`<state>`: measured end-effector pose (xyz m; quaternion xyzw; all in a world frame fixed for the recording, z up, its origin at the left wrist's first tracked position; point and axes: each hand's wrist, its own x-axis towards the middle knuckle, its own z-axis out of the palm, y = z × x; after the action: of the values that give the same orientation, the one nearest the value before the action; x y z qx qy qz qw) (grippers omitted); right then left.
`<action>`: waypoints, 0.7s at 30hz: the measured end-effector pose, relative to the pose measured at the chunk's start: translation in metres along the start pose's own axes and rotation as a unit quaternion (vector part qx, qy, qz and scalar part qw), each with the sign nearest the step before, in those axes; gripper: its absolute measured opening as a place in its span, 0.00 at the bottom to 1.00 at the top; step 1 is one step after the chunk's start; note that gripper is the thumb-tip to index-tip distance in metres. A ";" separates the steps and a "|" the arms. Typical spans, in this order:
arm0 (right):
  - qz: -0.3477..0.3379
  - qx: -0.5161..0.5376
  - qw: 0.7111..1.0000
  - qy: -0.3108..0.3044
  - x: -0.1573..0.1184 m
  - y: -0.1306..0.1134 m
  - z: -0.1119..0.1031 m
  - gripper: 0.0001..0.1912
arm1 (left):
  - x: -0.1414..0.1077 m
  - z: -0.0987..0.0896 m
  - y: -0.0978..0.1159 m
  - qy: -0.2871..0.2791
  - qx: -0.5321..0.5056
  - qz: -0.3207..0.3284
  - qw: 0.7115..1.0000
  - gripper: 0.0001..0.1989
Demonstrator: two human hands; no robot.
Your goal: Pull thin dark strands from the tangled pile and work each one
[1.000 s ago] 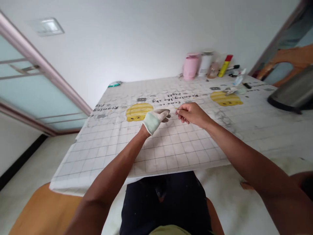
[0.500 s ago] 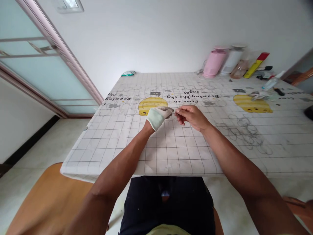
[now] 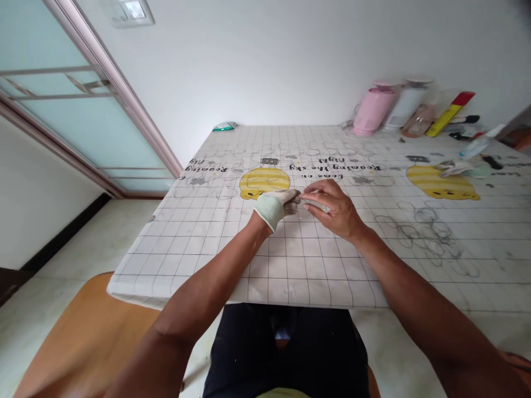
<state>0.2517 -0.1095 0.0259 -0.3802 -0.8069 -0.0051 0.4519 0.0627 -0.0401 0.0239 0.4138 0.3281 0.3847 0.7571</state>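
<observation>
My left hand (image 3: pixel 280 207) wears a whitish work glove with a pale green cuff. Its fingers are pinched together over the middle of the table, and whatever they hold is too small to name. My right hand (image 3: pixel 334 210) is bare and sits close beside the left fingertips. Its thumb and forefinger are apart, with the fingers stretched toward the glove. A faint thin loop seems to show just below the fingertips, but it is too fine to make out. To the right lies a tangle of thin dark wire-like loops (image 3: pixel 427 232).
A checked tablecloth (image 3: pixel 186 260) covers the table. Toward the back right stand a pink cylinder (image 3: pixel 373 110), a white cylinder (image 3: pixel 406 105), a yellow-and-red box (image 3: pixel 450 115), a clear bottle (image 3: pixel 481 142) and a crumpled glove (image 3: pixel 464 167). A green packet (image 3: pixel 224 126) lies at the back left corner.
My right thumb and forefinger have parted from their pinch, and the fingers have straightened. My gloved hand stays pinched. The camera view has shifted slightly left.
</observation>
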 end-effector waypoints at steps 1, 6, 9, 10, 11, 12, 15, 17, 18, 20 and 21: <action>-0.010 -0.007 1.000 0.017 0.000 0.000 0.001 0.15 | -0.001 0.000 -0.001 -0.007 -0.005 -0.006 1.000 0.07; 0.019 -0.029 0.995 0.095 0.002 -0.002 0.001 0.08 | -0.004 0.003 0.001 -0.035 0.091 -0.086 0.992 0.09; 0.063 -0.036 0.991 0.109 0.001 -0.005 0.002 0.08 | -0.015 0.009 0.010 0.040 0.246 0.000 0.968 0.12; 0.075 -0.040 0.991 0.105 0.000 -0.005 0.004 0.10 | -0.020 0.013 0.013 0.072 0.295 0.056 0.951 0.13; 0.088 -0.047 0.990 0.099 -0.001 -0.005 0.006 0.11 | -0.025 0.016 0.015 0.093 0.332 0.109 0.933 0.15; 0.102 -0.055 0.989 0.094 -0.002 -0.005 0.008 0.13 | -0.030 0.020 0.016 0.100 0.360 0.145 0.916 0.16; 0.149 -0.072 0.983 0.083 -0.006 -0.004 0.017 0.18 | -0.037 0.031 0.014 0.086 0.416 0.174 0.888 0.18; 0.169 -0.082 0.979 0.075 -0.007 -0.004 0.021 0.20 | -0.036 0.035 0.009 0.086 0.449 0.167 0.873 0.15; 0.175 -0.087 0.978 0.071 -0.008 -0.004 0.022 0.21 | -0.034 0.035 0.006 0.087 0.456 0.163 0.871 0.13; 0.176 -0.097 0.977 0.063 -0.008 -0.005 0.023 0.23 | -0.029 0.034 0.003 0.085 0.435 0.147 0.884 0.12; 0.175 -0.098 0.978 0.059 -0.008 -0.006 0.023 0.23 | -0.027 0.033 0.002 0.084 0.411 0.136 0.897 0.12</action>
<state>0.2337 -0.1107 0.0092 -0.5569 -0.6954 -0.0280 0.4533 0.0760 -0.0745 0.0452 0.6950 0.4601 0.3476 0.4295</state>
